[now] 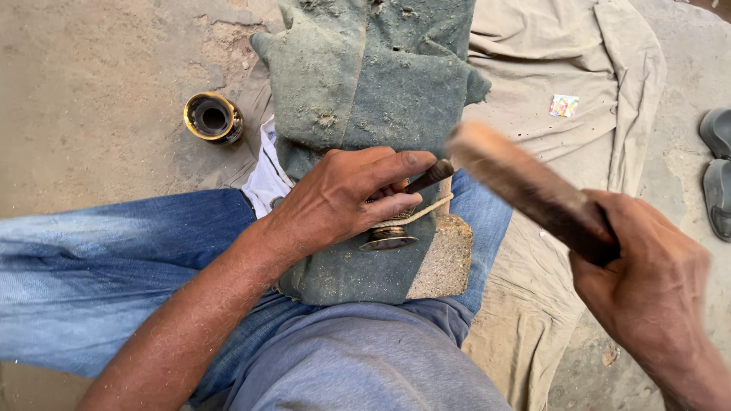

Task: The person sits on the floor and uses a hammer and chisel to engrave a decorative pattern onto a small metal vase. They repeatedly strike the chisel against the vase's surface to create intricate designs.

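Observation:
My left hand [352, 196] rests on a dusty green cloth [365, 91] spread over my lap and grips a thin dark metal rod [430, 176], its tip pointing down at a small round metal piece [388, 240] lying on the cloth. A pale cord [426, 209] runs beside that piece. My right hand [647, 281] is closed on the dark end of a wooden stick [525, 186], which is blurred and raised to the right of the rod's top end.
A round brass-rimmed ring part [213, 118] lies on the sandy ground at the left. A beige cloth [579, 68] covers the ground to the right, with a small coloured wrapper [563, 105] on it. Grey sandals [717, 171] sit at the right edge.

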